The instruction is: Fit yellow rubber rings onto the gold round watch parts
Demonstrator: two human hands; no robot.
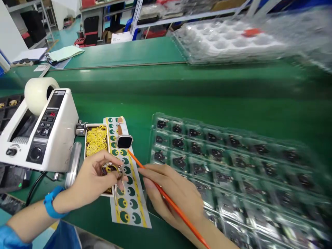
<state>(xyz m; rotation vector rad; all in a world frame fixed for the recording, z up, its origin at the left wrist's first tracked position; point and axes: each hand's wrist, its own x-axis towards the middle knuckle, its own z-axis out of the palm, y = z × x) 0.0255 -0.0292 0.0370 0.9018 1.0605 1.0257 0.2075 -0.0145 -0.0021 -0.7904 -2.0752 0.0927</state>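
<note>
My left hand is closed, thumb and fingers pinching a small round metallic part; its detail is partly hidden by the fingers. My right hand grips a slim orange pointed stick like a pen, its tip over the sticker sheet. That sheet is white, with rows of yellow and dark green cut shapes. On its upper part lies a smartwatch with a brown strap. Under and behind my left hand stands a white box filled with small yellow pieces.
A white tape dispenser with a large roll stands at left, a metal bar beside it. Clear plastic trays of small dark parts fill the right. Behind are white molded trays and papers.
</note>
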